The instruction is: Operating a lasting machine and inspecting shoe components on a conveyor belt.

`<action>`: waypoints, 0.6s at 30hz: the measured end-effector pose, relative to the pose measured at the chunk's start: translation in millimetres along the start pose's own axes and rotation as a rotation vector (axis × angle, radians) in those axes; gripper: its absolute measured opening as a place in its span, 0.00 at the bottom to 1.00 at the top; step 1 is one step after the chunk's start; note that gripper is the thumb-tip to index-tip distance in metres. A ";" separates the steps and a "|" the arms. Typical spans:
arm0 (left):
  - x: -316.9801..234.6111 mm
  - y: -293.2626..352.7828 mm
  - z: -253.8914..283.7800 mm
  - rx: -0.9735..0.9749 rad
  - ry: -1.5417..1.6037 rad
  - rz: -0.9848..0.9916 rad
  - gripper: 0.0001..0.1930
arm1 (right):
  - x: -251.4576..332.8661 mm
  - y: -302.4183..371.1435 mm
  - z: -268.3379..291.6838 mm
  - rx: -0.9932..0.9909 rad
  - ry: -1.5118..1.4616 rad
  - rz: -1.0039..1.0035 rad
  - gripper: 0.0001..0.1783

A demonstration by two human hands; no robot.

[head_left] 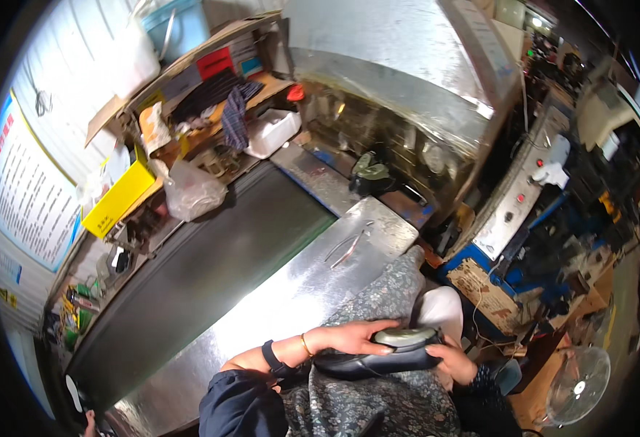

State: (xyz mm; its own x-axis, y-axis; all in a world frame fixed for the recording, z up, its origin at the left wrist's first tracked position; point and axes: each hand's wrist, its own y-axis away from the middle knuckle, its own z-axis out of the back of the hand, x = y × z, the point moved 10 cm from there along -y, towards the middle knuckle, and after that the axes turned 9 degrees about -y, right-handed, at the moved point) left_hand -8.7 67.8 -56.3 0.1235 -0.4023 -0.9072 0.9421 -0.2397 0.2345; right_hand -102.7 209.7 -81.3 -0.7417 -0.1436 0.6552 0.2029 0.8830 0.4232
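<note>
A long black shoe lies across my lap, over a dark flowered apron. On its upper side shows a smooth grey-green oval part; I cannot tell whether this belongs to the shoe or sits in it. My left hand, with a dark band and a gold bracelet at the wrist, is laid over the shoe, thumb and fingers closed about it. My right hand grips the shoe's right end, its thumb on top and its other fingers mostly hidden.
Beyond my left arm runs a metal ledge with thin strips on it, alongside a dark conveyor belt. Shelves hold a yellow box and plastic bag. A control panel and fan stand right. Another person's hand shows lower left.
</note>
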 end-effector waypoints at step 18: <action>159.9 123.0 107.3 -0.997 -0.897 0.382 0.28 | 176.4 -335.8 1.3 -0.378 0.986 0.527 0.32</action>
State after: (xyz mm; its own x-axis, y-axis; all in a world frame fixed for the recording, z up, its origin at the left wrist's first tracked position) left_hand 93.5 -120.8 -135.0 0.5381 -0.8126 -0.2241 0.7649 0.5824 -0.2752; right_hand -302.6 -111.5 -108.6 0.2711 -0.2298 0.9347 0.6357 0.7720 0.0054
